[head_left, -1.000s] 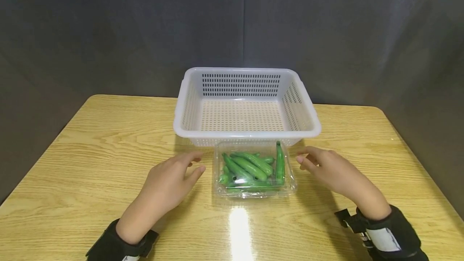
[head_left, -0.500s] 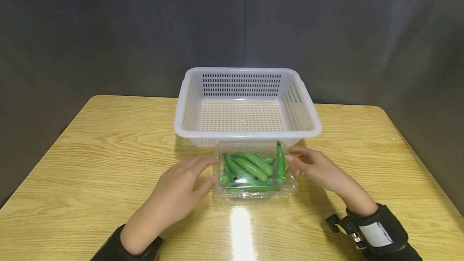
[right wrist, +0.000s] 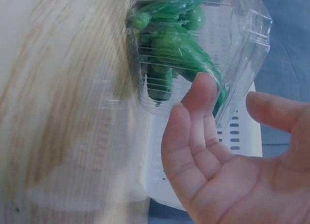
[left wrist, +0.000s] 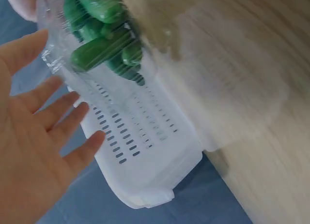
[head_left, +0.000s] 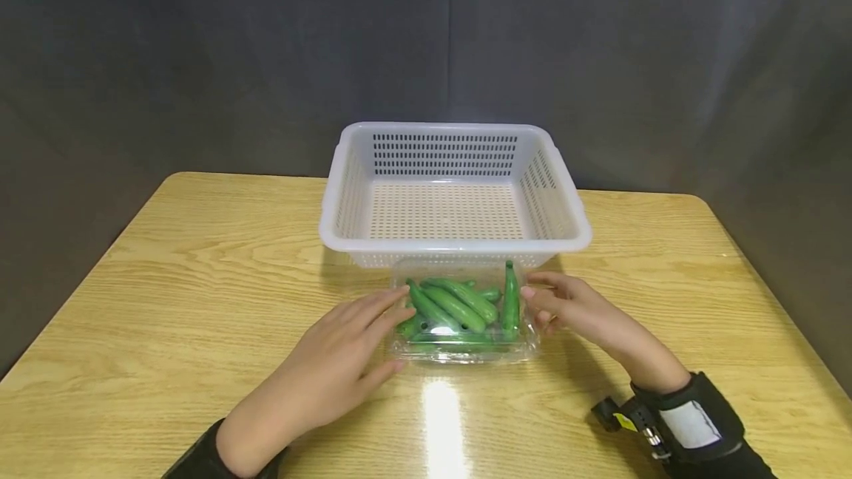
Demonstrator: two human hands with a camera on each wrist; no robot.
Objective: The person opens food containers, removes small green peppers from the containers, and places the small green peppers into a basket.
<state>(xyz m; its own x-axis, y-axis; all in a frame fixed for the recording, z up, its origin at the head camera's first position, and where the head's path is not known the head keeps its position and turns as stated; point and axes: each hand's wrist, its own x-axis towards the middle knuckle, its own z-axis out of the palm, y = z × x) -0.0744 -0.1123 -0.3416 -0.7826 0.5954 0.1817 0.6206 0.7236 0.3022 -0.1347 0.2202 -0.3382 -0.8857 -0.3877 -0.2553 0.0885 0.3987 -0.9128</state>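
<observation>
A clear plastic clamshell box [head_left: 466, 350] with several long green vegetables [head_left: 459, 305] inside sits on the table. My left hand [head_left: 339, 361] is at the box's left side, its fingertips overlapping the lid edge in the head view. In the left wrist view, that hand [left wrist: 48, 117] has its fingers spread and straight beside the clear wall. My right hand [head_left: 575, 309] is at the box's right side, fingers bent loosely. The right wrist view shows its fingertips [right wrist: 201, 88] right at the clear wall, with the thumb held apart from them.
A white perforated plastic basket [head_left: 455, 246] stands directly behind the box, with nothing in it. Wood-grain table [head_left: 200, 279] surrounds both. Dark grey fabric [head_left: 426, 35] hangs behind the table.
Both hands have moved inward to the box's sides, the left now reaching over its edge with fingers spread wider. The box has shifted slightly left.
</observation>
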